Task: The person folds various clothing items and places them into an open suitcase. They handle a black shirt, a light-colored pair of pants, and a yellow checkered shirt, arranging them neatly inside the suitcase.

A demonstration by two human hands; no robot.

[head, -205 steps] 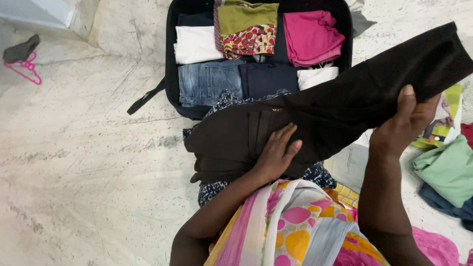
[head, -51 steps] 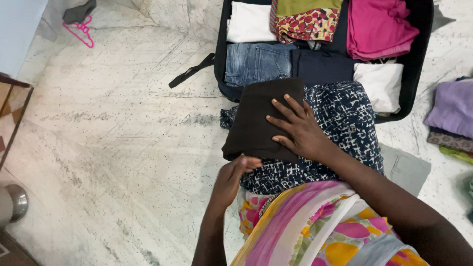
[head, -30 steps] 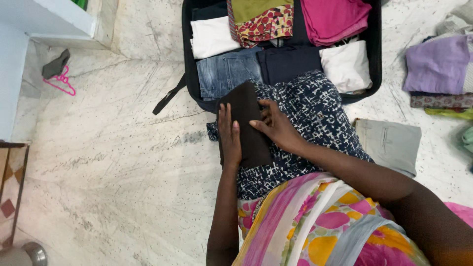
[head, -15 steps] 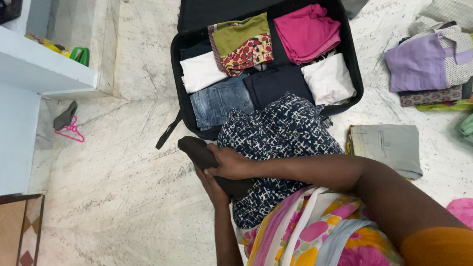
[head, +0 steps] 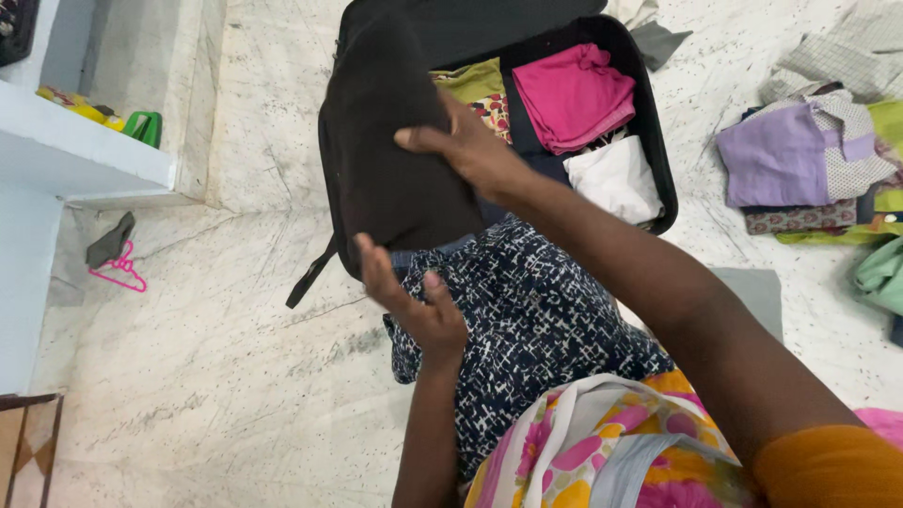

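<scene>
My right hand (head: 466, 146) grips a folded dark brown garment (head: 390, 150) and holds it up over the left half of an open black suitcase (head: 663, 169). Just under the garment's lower edge, my left hand (head: 414, 301) is open with fingers spread, palm up; I cannot tell whether it touches the cloth. The suitcase holds folded clothes: a pink piece (head: 574, 94), a white piece (head: 616, 179) and an olive and red patterned piece (head: 480, 89). The garment hides the rest. A blue and white patterned cloth (head: 527, 320) lies over my lap.
At the right on the marble floor lie piles of clothes, a purple one (head: 781, 155) on top, and a green one (head: 884, 273). A grey folded garment (head: 752, 296) lies beside my arm. A pink hanger (head: 118, 273) and a white shelf (head: 85, 141) are at the left.
The dark garment was folded small on my lap, then my right hand lifted it up over the suitcase. My left hand has come off it and now hangs open below.
</scene>
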